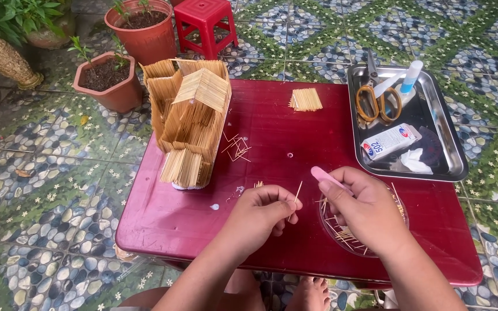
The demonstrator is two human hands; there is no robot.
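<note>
Toothpick [298, 193] pinched upright in left hand [260, 216] fingertips, over red table [272, 132], end exposed for cutting; right hand [364, 210] fingers clamped on pink clipper [327, 177], angled toward it; stick house [191, 115] set aside left, tray [451, 150] right

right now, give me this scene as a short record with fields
surface: dark red low table on patterned tile floor
left hand: pinches a toothpick
right hand: holds a pink tool above a round dish of toothpicks
model: toothpick house at the table's left
tray: metal, with scissors, glue bottle, small box
loose: flat toothpick panel
</note>
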